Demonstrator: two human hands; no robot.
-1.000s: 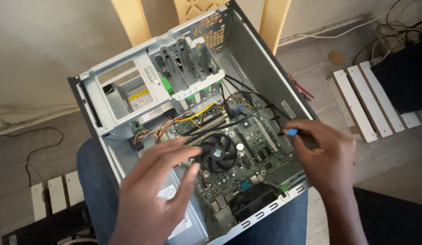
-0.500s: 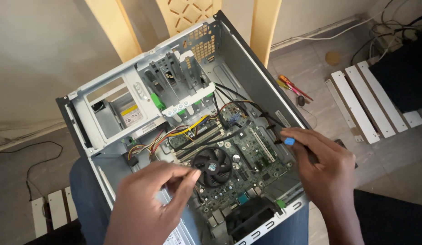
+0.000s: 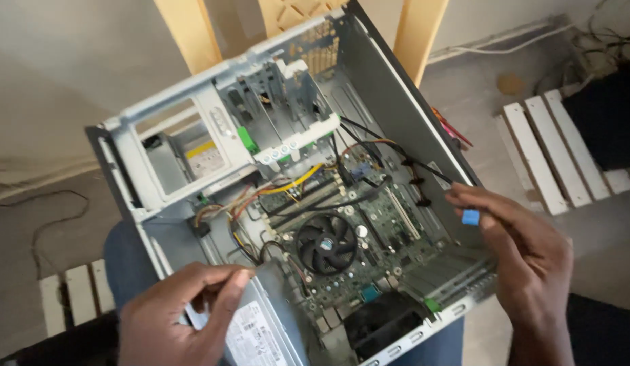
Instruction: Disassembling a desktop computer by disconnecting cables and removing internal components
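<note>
Open grey metal computer case (image 3: 396, 115) on our lap, both hands at its near edge.

Our left hand (image 3: 172, 322) has drawn back from the black round cooling fan (image 3: 326, 242) to the near-left corner, fingers pinched over the grey power supply box (image 3: 260, 325); what they pinch, we cannot tell. Our right hand (image 3: 525, 257), slid to the case's right wall, pinches a blue-tipped tool (image 3: 470, 217), so the green circuit board (image 3: 369, 230) lies uncovered.

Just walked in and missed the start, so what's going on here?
A person has an open grey metal computer case resting on their lap. The left hand rests on the silver power supply box near the bundled wires. The right hand holds a small blue connector at the case's side wall, beside the green motherboard.
</note>
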